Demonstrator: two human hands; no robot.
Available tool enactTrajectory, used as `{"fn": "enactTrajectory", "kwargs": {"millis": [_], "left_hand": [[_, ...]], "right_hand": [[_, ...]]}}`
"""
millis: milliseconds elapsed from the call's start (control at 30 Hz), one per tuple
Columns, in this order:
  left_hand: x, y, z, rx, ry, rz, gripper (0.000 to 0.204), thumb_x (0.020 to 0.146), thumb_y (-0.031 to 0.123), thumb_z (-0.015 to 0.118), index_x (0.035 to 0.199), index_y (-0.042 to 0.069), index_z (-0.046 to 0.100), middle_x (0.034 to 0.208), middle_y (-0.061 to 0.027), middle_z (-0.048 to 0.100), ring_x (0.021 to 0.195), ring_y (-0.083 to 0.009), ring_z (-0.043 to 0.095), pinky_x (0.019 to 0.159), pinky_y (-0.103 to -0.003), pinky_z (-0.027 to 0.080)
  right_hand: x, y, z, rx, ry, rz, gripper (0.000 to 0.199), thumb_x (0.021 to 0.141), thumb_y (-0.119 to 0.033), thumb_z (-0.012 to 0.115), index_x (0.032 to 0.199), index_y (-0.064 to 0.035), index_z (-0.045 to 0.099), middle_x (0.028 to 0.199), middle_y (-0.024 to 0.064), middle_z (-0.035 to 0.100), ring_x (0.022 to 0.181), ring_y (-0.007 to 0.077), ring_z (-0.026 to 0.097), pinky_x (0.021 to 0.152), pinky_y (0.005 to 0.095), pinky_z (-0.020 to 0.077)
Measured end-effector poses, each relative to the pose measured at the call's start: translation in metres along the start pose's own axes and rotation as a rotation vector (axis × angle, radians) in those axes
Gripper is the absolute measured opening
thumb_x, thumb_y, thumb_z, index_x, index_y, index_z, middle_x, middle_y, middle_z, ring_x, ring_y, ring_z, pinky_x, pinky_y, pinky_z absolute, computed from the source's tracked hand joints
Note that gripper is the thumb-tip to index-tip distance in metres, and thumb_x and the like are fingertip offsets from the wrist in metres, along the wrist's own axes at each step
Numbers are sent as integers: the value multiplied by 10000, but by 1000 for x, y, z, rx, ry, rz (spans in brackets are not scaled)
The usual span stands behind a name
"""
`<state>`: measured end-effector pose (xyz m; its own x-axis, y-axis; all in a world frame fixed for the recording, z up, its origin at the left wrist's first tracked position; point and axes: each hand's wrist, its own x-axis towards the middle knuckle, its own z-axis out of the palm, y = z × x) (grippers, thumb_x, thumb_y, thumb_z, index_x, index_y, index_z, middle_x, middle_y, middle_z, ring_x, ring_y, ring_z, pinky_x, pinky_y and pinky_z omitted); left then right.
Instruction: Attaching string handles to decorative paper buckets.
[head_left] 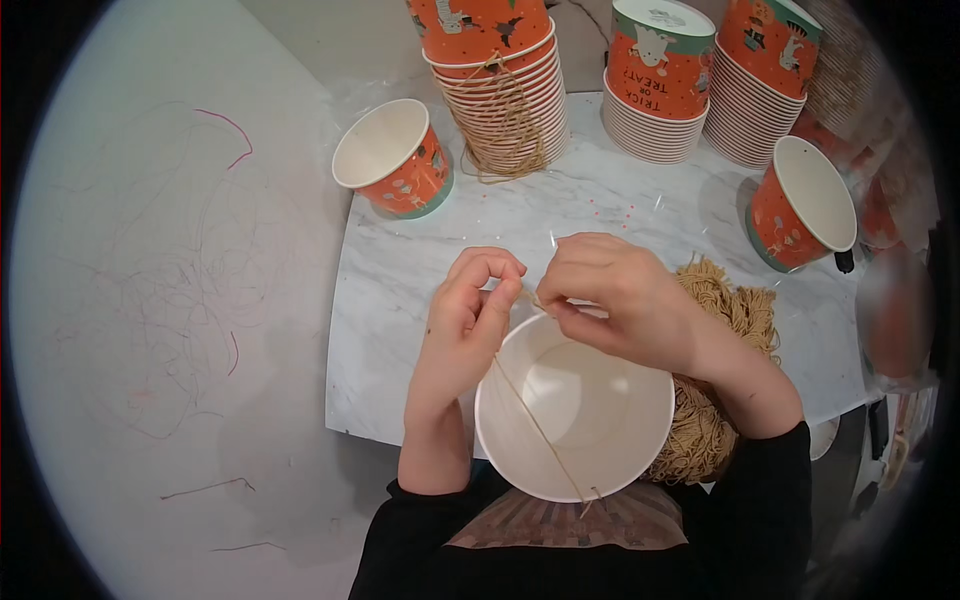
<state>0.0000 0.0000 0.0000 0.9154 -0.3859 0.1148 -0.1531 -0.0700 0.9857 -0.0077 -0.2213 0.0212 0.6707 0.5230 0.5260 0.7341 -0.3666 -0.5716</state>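
A white-lined paper bucket (600, 430) stands in front of me, its open mouth facing up. A thin tan cord (540, 428) is fastened at the near side of its rim and stretches over the opening toward my left hand (468, 318). Thumb and fingers of that hand are pinched on the cord by the far rim. My right hand (622, 300) is closed beside it, fingers curled on a short stretch of the same cord just above the rim. The cord's exact path between the fingertips is partly hidden. A loose bundle of tan cord (745, 312) lies right of the bucket, partly under my right forearm.
Orange printed buckets stand upright at left (410, 190) and right (785, 220) on the marbled table (390, 300). Behind are upside-down bucket stacks (655, 130) (755, 110); cord strands (505, 120) drape over the left stack (555, 110). A scribbled white wall (200, 270) borders the left.
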Motion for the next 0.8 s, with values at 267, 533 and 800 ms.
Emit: {"fn": "enactTrajectory", "kwargs": {"millis": [267,533,800], "left_hand": [[3,3,6,-80,94,39,62,1026,45,567,1030,-2,607,1169,-25,532,627,7,469,523,-177,356],[5,3,13,-81,55,84,53,1023,41,577,1047,-4,591,1164,-27,530,626,10,469,525,-175,353],[4,3,11,-235,10,-22,324,957,-22,648,1224,26,471,1169,-36,524,625,18,476,541,-173,366]], "right_hand": [[3,2,3,265,88,247,122,870,-113,717,897,-15,650,835,104,645,758,238,646,694,356,513],[7,9,3,377,45,330,138,868,-126,720,849,-3,658,800,55,640,734,150,588,705,301,484],[5,29,4,468,13,400,88,842,-97,676,829,-12,654,786,6,620,741,90,549,728,266,466]]}}
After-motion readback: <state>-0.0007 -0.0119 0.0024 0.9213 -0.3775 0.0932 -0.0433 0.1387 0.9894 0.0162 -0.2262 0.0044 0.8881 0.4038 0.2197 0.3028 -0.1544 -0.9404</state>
